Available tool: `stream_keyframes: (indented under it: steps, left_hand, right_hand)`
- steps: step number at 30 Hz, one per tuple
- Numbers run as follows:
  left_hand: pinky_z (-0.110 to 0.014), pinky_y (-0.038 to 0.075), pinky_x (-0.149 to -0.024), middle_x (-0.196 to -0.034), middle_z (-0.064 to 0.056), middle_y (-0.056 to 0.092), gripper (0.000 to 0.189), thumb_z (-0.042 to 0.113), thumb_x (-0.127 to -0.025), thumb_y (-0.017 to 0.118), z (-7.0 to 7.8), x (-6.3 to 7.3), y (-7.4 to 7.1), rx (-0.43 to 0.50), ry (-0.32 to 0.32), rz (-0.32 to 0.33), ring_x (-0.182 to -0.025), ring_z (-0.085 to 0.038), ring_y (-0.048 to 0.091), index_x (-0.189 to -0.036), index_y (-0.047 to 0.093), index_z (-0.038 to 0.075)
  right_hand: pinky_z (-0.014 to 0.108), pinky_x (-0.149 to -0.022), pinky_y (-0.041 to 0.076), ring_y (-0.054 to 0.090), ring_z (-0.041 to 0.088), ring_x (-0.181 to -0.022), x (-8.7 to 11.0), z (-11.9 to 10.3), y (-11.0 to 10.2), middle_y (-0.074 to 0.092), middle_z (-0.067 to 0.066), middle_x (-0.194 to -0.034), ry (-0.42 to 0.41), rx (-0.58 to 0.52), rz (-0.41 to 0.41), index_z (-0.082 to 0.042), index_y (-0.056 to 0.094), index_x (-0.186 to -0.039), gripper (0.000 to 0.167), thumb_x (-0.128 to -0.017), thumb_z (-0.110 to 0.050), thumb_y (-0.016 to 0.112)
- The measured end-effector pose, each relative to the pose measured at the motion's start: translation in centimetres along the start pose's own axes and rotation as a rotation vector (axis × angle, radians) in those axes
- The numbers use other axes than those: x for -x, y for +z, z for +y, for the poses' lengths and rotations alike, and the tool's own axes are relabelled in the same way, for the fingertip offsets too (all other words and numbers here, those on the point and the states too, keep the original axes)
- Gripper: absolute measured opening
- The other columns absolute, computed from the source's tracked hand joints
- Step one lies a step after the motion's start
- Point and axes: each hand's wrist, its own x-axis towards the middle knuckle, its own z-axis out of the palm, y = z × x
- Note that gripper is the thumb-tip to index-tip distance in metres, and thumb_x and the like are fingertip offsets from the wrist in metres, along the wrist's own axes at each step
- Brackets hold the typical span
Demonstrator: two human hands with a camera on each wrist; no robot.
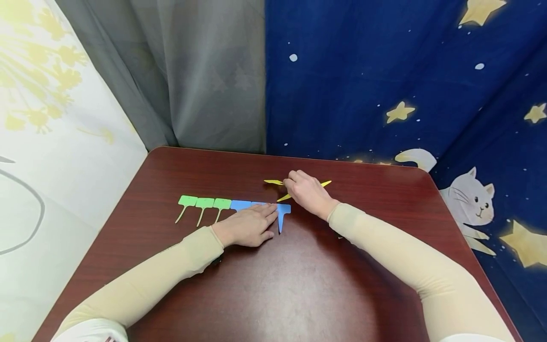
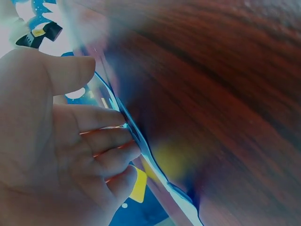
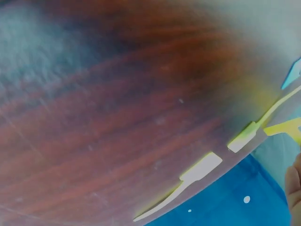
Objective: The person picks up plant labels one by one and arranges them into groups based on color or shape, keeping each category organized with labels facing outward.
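Three green T-shaped plant labels (image 1: 205,203) lie side by side on the table. Continuing the row are blue T-shaped plant labels (image 1: 284,209), partly covered by my left hand (image 1: 249,225). That hand lies flat over them with its fingers extended; in the left wrist view the fingertips touch the thin blue edge (image 2: 143,148). Farther back, my right hand (image 1: 308,192) has bent fingers and pinches a yellow plant label (image 1: 283,197), tilted off the table in the right wrist view. Two more yellow plant labels (image 3: 202,167) lie beside it; the right fingertips are mostly hidden.
The dark red wooden table (image 1: 265,294) has its far edge just behind the yellow labels. Grey curtain (image 1: 213,85) and blue star-patterned curtain (image 1: 342,95) hang behind it. A small light bit (image 1: 340,237) shows under the right forearm.
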Motion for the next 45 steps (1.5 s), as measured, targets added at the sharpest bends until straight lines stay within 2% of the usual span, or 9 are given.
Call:
stream_keyframes:
  steps: [7, 14, 18, 21, 27, 33, 37, 45]
  left_hand:
    - [-0.038, 0.019, -0.121, -0.164, -0.016, 0.024, 0.069, 0.044, -0.103, 0.051, 0.0, 0.0, 0.0, -0.023, 0.007, -0.012, -0.151, -0.029, 0.023, -0.156, 0.035, 0.002]
    - [-0.037, 0.018, -0.121, -0.164, -0.015, 0.023, 0.07, 0.044, -0.102, 0.051, 0.0, -0.1, 0.1, -0.027, -0.003, -0.022, -0.151, -0.029, 0.022, -0.157, 0.034, 0.003]
    - [-0.037, 0.018, -0.121, -0.165, -0.015, 0.022, 0.07, 0.044, -0.102, 0.051, 0.1, -0.1, 0.1, -0.033, -0.002, -0.024, -0.151, -0.028, 0.021, -0.157, 0.033, 0.004]
    - [-0.037, 0.018, -0.121, -0.165, -0.014, 0.022, 0.071, 0.044, -0.102, 0.052, 0.1, -0.2, 0.1, -0.034, -0.004, -0.027, -0.151, -0.028, 0.021, -0.157, 0.033, 0.004]
    - [-0.036, 0.018, -0.121, -0.165, -0.013, 0.021, 0.071, 0.044, -0.102, 0.052, 0.1, -0.2, 0.2, -0.04, -0.007, -0.028, -0.152, -0.026, 0.02, -0.158, 0.032, 0.005]
    - [-0.036, 0.019, -0.121, -0.165, -0.013, 0.022, 0.071, 0.044, -0.102, 0.052, 0.0, -0.1, 0.2, -0.034, -0.006, -0.022, -0.151, -0.027, 0.021, -0.158, 0.032, 0.005]
    - [-0.037, 0.019, -0.121, -0.165, -0.013, 0.021, 0.07, 0.044, -0.103, 0.05, 0.0, -0.1, 0.2, -0.019, -0.009, -0.028, -0.152, -0.027, 0.02, -0.158, 0.031, 0.005]
    - [-0.038, 0.017, -0.122, -0.166, -0.013, 0.018, 0.07, 0.046, -0.105, 0.046, 0.2, 0.3, 0.0, -0.011, -0.012, -0.044, -0.152, -0.028, 0.018, -0.159, 0.028, 0.004]
  right_hand:
    - [0.025, -0.062, 0.051, 0.048, 0.02, -0.078, -0.6, 0.3, -1.0, 0.054, 0.008, -0.089, -0.037, -0.01, 0.042, -0.001, 0.072, -0.101, 0.009, -0.093, -0.003, 0.067]
    - [0.027, -0.059, 0.046, 0.044, 0.021, -0.076, -1.0, 0.8, -1.9, 0.05, 0.007, -0.089, -0.036, 0.015, 0.056, -0.004, 0.067, -0.097, 0.007, -0.093, -0.003, 0.061]
    - [0.027, -0.056, 0.048, 0.046, 0.02, -0.075, -0.9, 1.1, -2.8, 0.052, 0.006, -0.088, -0.038, 0.019, 0.035, -0.006, 0.065, -0.095, 0.003, -0.093, -0.006, 0.063]
    - [0.027, -0.06, 0.051, 0.049, 0.018, -0.076, -0.8, 1.3, -3.5, 0.054, 0.005, -0.09, -0.035, 0.019, -0.002, -0.006, 0.066, -0.096, 0.007, -0.096, -0.01, 0.06]
    - [0.029, -0.058, 0.052, 0.05, 0.017, -0.074, -0.2, 1.7, -4.3, 0.056, 0.003, -0.088, -0.031, 0.005, -0.007, -0.009, 0.065, -0.093, 0.001, -0.094, -0.008, 0.065]
    - [0.029, -0.058, 0.051, 0.05, 0.017, -0.072, 0.0, 1.4, -5.3, 0.055, 0.003, -0.085, -0.059, 0.002, -0.015, -0.009, 0.065, -0.09, 0.007, -0.096, -0.008, 0.061]
    - [0.028, -0.059, 0.05, 0.05, 0.017, -0.071, 0.4, 1.2, -5.9, 0.056, 0.003, -0.083, -0.083, -0.012, -0.001, -0.008, 0.065, -0.088, 0.006, -0.094, -0.008, 0.063]
    - [0.029, -0.057, 0.051, 0.049, 0.018, -0.067, 2.4, 0.4, -6.3, 0.054, 0.002, -0.079, -0.119, -0.025, -0.01, -0.008, 0.064, -0.086, 0.005, -0.09, -0.008, 0.065]
